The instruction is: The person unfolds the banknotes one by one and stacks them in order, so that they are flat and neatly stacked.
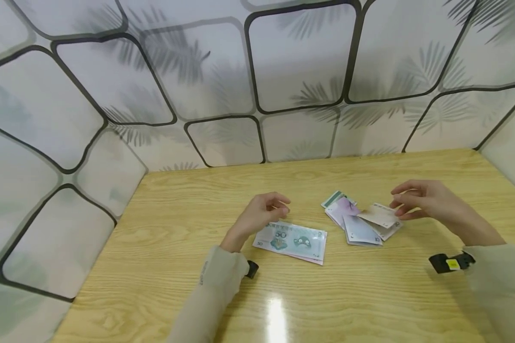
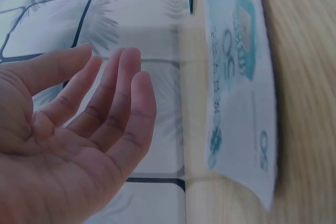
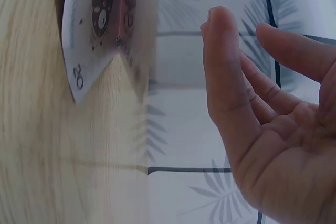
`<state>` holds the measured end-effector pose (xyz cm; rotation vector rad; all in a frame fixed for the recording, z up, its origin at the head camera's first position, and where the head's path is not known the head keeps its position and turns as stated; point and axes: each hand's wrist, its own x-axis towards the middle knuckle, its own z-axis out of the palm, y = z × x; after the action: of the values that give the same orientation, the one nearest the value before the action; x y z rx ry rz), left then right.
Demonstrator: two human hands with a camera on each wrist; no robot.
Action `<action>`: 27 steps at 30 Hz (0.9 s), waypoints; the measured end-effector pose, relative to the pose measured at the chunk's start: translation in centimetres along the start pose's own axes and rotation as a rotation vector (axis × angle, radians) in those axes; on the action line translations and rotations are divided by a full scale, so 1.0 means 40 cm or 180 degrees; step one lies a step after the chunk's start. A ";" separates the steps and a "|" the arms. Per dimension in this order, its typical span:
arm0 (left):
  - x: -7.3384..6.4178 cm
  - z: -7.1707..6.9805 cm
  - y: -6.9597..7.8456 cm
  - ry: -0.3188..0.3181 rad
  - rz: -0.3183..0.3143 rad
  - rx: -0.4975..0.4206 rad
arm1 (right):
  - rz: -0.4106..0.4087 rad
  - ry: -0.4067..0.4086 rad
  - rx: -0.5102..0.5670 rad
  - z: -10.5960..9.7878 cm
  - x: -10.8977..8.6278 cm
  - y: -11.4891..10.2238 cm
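Observation:
Flat on the table lies a greenish play banknote [image 1: 289, 239] marked 50, with the pink edge of another note showing beneath it. My left hand [image 1: 263, 209] hovers at its upper left, fingers loosely bent and holding nothing; the left wrist view shows the palm facing the 50 note [image 2: 239, 93]. To the right is a loose cluster of folded notes: a brown one [image 1: 379, 216], a bluish one [image 1: 360, 230], a purple one [image 1: 342, 209] and a green one [image 1: 332, 197]. Beside the brown note my right hand [image 1: 425, 202] is raised with relaxed, empty fingers, apart from the folded note [image 3: 100, 24] in the right wrist view.
The light wood table [image 1: 189, 286] meets a patterned wall covering [image 1: 300, 62] at the back and left. Each wrist wears a small black camera, such as the right camera [image 1: 450, 263] below the right sleeve's cuff.

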<state>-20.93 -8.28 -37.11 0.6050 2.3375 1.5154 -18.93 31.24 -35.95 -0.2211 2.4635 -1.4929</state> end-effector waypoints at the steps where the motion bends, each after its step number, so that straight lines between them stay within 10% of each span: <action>1: 0.003 0.004 0.002 -0.0007 0.0018 -0.0014 | 0.0013 0.0015 -0.0018 -0.004 -0.002 0.004; 27: 0.072 0.079 0.064 -0.0233 0.0029 -0.0187 | 0.0343 0.0068 0.0192 -0.059 -0.031 0.081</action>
<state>-21.50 -3.45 -36.07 0.6464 2.2308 1.5336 -18.42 35.06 -37.63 -0.0603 2.4012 -1.5290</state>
